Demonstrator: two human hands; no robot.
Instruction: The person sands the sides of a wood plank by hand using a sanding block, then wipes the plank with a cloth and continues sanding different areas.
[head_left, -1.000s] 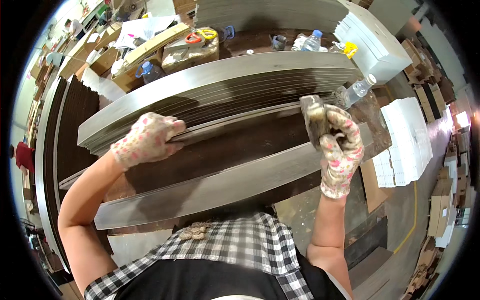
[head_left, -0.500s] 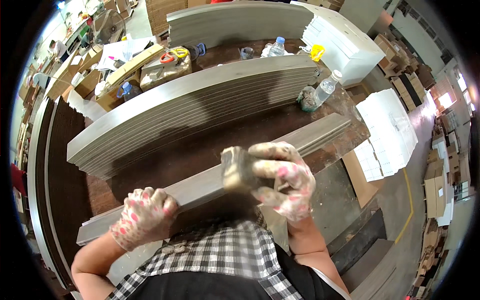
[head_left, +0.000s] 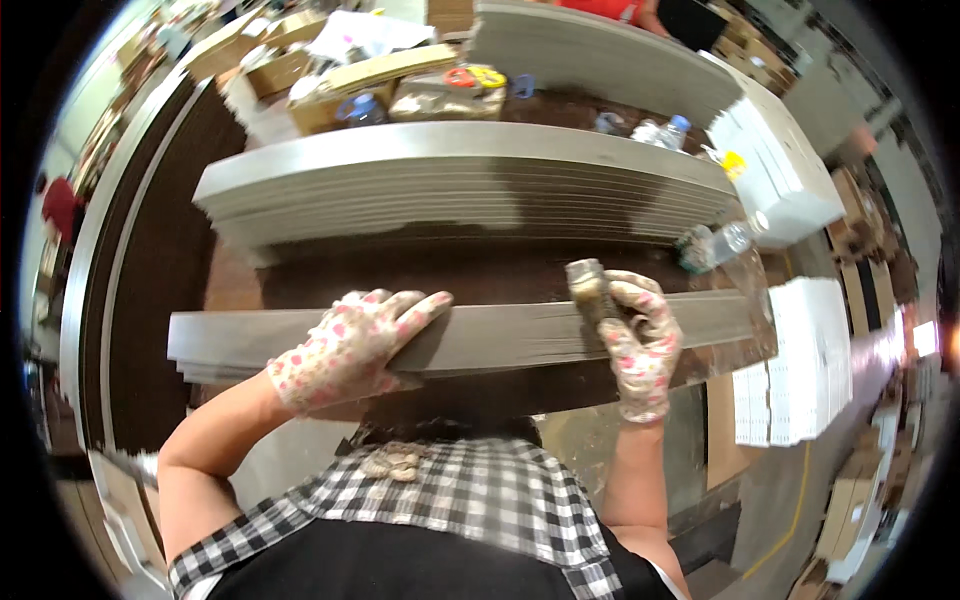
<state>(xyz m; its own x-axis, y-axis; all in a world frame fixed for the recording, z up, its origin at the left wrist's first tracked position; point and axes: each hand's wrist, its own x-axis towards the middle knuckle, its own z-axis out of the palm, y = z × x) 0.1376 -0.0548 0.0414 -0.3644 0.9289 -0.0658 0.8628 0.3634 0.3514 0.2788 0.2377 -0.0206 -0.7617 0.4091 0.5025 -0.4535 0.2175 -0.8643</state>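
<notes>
My left hand (head_left: 350, 350), in a white glove with pink spots, lies on a short stack of long grey boards (head_left: 500, 335). Its fingers stretch to the right across the top board. My right hand (head_left: 645, 340), gloved the same way, is closed on a small worn grey-and-tan block (head_left: 588, 285). The block is tilted over the far edge of the top board, right of the middle. Whether it touches the board, I cannot tell. The boards lie along the near side of a dark brown table (head_left: 400, 280).
Behind stands a taller stack of grey boards (head_left: 450, 190). To the right are a clear plastic bottle (head_left: 732, 242), white stacked panels (head_left: 800, 360) and a white block of panels (head_left: 775, 150). Yellow-and-red-handled scissors (head_left: 475, 77) lie on a wrapped box. Dark boards (head_left: 150, 260) stand at left.
The view has turned, so the boards now lie nearly level. My left hand has gone from curled over the board to stretched out on it. My right hand has turned the block more upright.
</notes>
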